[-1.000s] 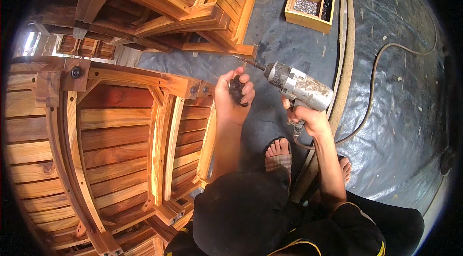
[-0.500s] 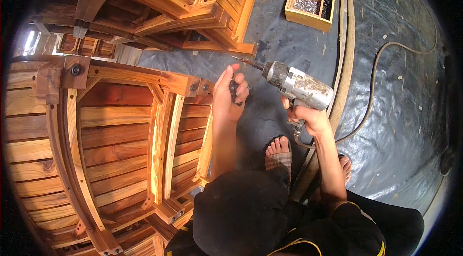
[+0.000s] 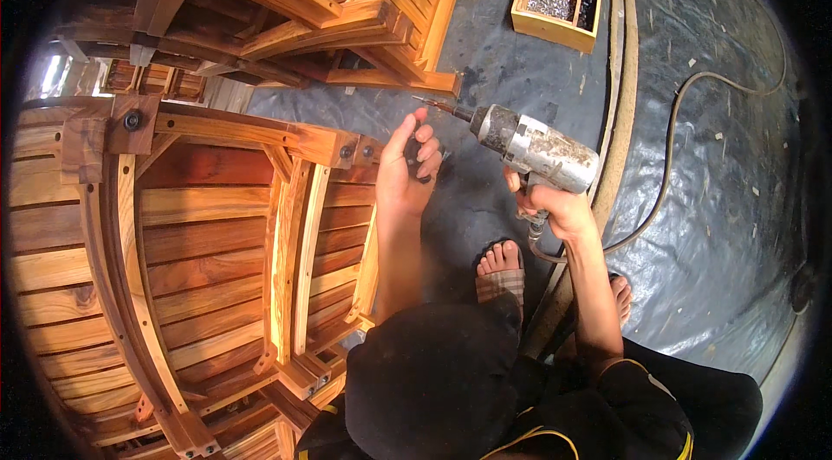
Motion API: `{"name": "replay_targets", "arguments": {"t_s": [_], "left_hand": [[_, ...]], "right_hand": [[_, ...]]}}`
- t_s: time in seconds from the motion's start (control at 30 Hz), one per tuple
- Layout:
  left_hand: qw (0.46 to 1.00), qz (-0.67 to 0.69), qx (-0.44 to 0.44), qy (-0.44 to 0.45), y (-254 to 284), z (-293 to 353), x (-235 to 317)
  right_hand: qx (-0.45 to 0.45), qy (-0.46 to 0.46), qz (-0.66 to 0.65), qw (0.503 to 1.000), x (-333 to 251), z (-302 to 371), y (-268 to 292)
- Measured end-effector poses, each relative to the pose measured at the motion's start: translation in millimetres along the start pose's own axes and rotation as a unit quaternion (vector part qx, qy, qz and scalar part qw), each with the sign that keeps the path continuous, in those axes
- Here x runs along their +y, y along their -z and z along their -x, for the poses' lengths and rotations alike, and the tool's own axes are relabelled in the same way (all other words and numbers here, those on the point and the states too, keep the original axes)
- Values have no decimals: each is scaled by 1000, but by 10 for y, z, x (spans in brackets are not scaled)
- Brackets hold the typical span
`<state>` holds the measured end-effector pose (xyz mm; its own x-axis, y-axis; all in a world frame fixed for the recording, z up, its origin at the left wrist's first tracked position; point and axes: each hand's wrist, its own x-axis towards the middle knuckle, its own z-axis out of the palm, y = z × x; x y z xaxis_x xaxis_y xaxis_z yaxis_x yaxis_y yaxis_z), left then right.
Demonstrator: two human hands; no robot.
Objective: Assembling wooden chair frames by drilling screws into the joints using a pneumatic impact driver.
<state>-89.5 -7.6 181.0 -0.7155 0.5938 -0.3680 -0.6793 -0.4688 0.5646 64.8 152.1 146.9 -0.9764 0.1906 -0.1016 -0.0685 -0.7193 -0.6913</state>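
Above the glossy dark-grey floor sheet point(image 3: 728, 191), the right hand point(image 3: 562, 210) grips a scuffed silver metal power driver point(image 3: 553, 154); the left hand point(image 3: 406, 167) curls around small black pieces point(image 3: 413, 151) beside slatted brown wooden furniture point(image 3: 204, 239)

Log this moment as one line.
left hand: holding dark parts; right hand: gripping power driver, bit near left hand; nearby: slatted wooden furniture, parts box

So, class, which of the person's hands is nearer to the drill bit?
Left: the left hand is close by the bit; the right hand is farther back, gripping the drill.
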Motion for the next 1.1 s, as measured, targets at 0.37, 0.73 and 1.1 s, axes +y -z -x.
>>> {"name": "replay_targets", "arguments": {"t_s": [0.37, 0.73, 1.1], "left_hand": [[999, -24, 38, -11, -59, -18, -26], [999, -26, 15, -24, -1, -56, -29], [1000, 12, 12, -12, -33, -87, 20]], "right_hand": [[4, -1, 4, 1000, 41, -18, 9], [41, -20, 14, 999, -10, -25, -100], [13, -26, 3, 1000, 69, -38, 48]]}}
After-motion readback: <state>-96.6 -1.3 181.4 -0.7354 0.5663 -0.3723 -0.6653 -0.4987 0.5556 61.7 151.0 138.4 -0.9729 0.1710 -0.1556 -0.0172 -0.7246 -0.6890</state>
